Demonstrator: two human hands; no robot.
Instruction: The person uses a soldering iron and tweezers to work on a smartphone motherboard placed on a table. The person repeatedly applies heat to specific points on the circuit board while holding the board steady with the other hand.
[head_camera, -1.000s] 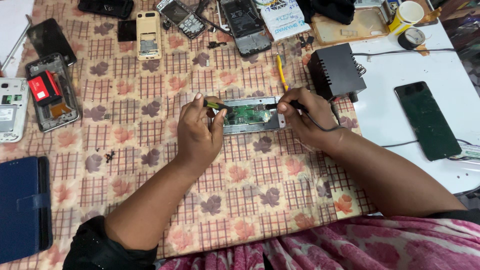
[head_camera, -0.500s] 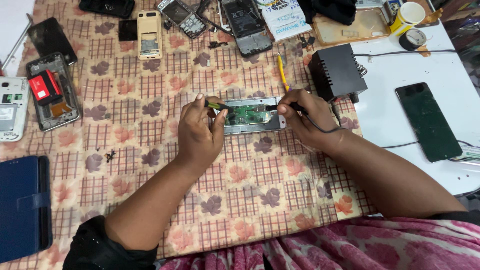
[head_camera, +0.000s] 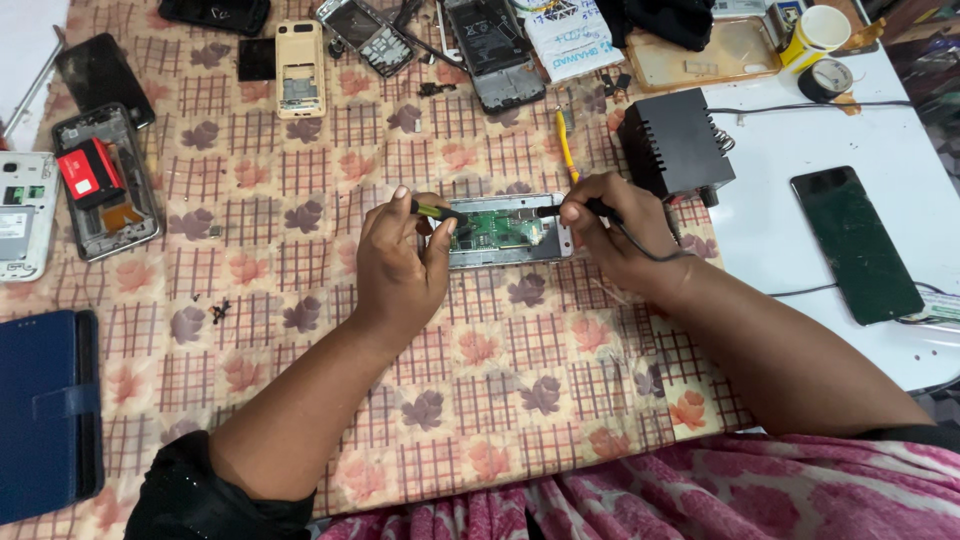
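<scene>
Hardly anything moved: both hands stay over opened phone at desk centre. Left hand pinches yellow-handled tool at phone's left end. Right hand grips corded black iron at right end. Floral cloth bare nearer body. White packet at far edge; black box just right; blue case at left edge.
</scene>
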